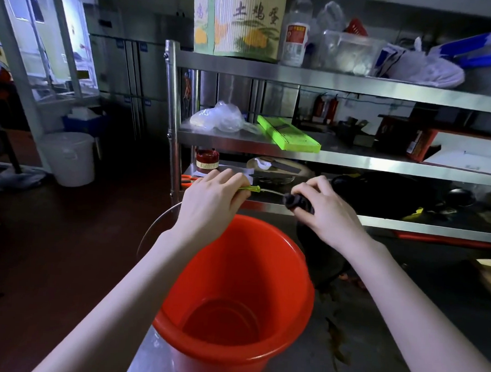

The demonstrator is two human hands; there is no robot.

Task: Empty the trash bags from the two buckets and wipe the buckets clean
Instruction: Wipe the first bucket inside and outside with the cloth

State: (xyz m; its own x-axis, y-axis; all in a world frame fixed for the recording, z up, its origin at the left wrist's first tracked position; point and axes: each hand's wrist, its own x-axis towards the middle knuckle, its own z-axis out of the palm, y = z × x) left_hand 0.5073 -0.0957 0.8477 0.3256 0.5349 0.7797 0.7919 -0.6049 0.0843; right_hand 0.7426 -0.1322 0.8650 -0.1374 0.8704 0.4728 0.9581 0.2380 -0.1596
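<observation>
The left hand [214, 195] is curling its fingers round the green plastic grip sleeve [249, 189] of the thin wire bail handle [157, 224], which is arching down on the left toward the red plastic bucket [241, 293]. The bucket is sitting upright on the steel counter [388, 321], directly below and between both forearms, its mouth facing the camera and its inside showing bare red with no liner. The right hand [327, 210] is pinching a bunched dark cloth [296, 202] just beside the free end of the green sleeve, where the wire is emerging; whether the cloth is touching the wire cannot be told. Both hands are hovering above the bucket's far rim.

A dark rounded shape is lying on the counter right of the bucket, under the right wrist, too dim to identify. Behind the hands, a stainless steel shelf rack [171, 119] is standing close, its low shelf holding orange-handled scissors [189, 180] and a red lidded jar [207, 161]. The middle shelf is carrying a clear crumpled plastic bag [219, 117] and a lime-green slicer board [288, 134]. A white lidded pail [69, 156] is standing on the dark floor well to the left.
</observation>
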